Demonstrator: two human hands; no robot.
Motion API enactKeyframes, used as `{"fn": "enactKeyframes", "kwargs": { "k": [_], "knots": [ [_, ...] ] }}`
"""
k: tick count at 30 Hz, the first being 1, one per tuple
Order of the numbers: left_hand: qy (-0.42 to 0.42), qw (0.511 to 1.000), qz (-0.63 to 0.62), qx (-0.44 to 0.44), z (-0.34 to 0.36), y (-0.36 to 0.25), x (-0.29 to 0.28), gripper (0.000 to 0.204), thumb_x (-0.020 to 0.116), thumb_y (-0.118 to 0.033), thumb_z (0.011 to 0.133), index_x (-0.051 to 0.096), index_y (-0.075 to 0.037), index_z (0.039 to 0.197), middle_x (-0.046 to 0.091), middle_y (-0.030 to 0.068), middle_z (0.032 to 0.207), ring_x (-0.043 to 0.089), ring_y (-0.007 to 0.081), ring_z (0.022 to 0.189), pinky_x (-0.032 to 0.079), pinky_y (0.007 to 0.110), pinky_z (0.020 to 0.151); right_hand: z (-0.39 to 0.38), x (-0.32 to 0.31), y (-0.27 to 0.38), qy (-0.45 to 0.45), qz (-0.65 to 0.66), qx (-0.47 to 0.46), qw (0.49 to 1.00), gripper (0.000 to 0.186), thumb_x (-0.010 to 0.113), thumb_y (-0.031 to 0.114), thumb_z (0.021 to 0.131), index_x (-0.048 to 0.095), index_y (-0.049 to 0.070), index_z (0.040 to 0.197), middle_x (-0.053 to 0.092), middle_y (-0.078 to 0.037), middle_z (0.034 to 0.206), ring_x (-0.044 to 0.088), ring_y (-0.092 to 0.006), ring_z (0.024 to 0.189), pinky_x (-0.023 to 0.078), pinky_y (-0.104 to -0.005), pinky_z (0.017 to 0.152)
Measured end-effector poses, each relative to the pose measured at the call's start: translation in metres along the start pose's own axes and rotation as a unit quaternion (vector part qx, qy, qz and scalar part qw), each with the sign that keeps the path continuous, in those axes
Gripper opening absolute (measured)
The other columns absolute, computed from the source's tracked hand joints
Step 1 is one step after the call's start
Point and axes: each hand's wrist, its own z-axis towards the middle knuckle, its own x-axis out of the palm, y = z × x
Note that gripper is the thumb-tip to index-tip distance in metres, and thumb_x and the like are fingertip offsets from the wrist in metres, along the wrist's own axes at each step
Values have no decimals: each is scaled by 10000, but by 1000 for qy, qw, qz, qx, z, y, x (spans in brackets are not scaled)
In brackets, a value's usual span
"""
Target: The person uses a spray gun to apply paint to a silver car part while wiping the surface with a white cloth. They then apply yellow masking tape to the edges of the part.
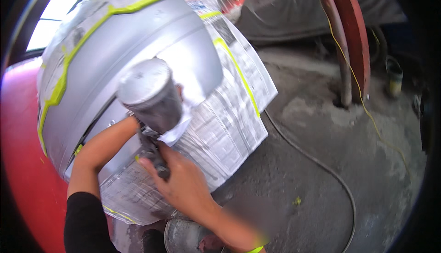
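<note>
In my right hand (186, 179) is a spray gun (154, 154), gripped by its dark handle. A grey, paint-smeared cup (149, 92) sits on top of the gun, tilted. My left hand (179, 92) reaches behind this cup; only a bit of it shows, and its fingers are mostly hidden. A white sheet or cloth (183, 122) lies just beside it, against the panel; whether the left hand grips it is hidden. Both hands are at a silver-grey curved vehicle panel (193, 37), edged with yellow-green tape (62, 85) and newspaper sheets (220, 133).
A red body surface (25, 152) borders the panel at left. Below stands a metal bucket (179, 234). A dark hose (321, 163) curves over the concrete floor (285, 198). At right are a red post (356, 37), a yellow cord (367, 110) and a small can (394, 83).
</note>
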Motion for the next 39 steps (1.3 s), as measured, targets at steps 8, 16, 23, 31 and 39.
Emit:
{"fn": "enactKeyframes", "kwargs": {
  "k": [8, 16, 23, 31, 39],
  "knots": [
    [-215, 955, 91, -182, 73, 69, -86, 620, 720, -391, 849, 598, -8, 1322, 579, 219, 1311, 515, 397, 1279, 345, 531, 1138, -5, -7, 0, 1, -27, 1, 1000, 615, 676, 444, 991, 615, -79, 1309, 717, -292, 1071, 702, -469, 989, 557, -474, 825],
    [-291, 886, 102, -347, 2, 105, -92, 565, 724, -359, 815, 650, -64, 1292, 612, 224, 1236, 526, 391, 1219, 366, 534, 1085, -13, -3, 3, 54, 1, 99, 994, 590, 732, 384, 973, 629, -87, 1315, 700, -313, 1184, 689, -415, 1153, 528, -409, 967],
    [-198, 891, 125, -390, -23, 130, -104, 543, 738, -382, 741, 711, 51, 1068, 586, 261, 1212, 510, 401, 1229, 335, 543, 1108, -16, 26, 9, 71, 108, 214, 968, 415, 622, 316, 1054, 662, -90, 1129, 744, -120, 880, 611, -121, 472, 473, -250, 431],
    [-335, 847, 142, -387, -181, 124, -119, 628, 734, -455, 821, 629, -96, 1324, 539, 226, 1307, 454, 389, 1295, 285, 542, 1148, -16, 68, 19, 24, 64, 132, 989, 485, 529, 402, 1084, 572, -45, 1268, 713, -177, 905, 571, -168, 413, 428, -275, 370],
    [-271, 884, 77, -373, -346, 50, -120, 546, 727, -298, 828, 605, -109, 1325, 559, 219, 1263, 510, 415, 1196, 361, 491, 1091, -17, 120, 49, -40, 27, 113, 992, 561, 516, 469, 1083, 523, -51, 1295, 717, -163, 885, 513, -178, 347, 363, -275, 304]
  ]
}}
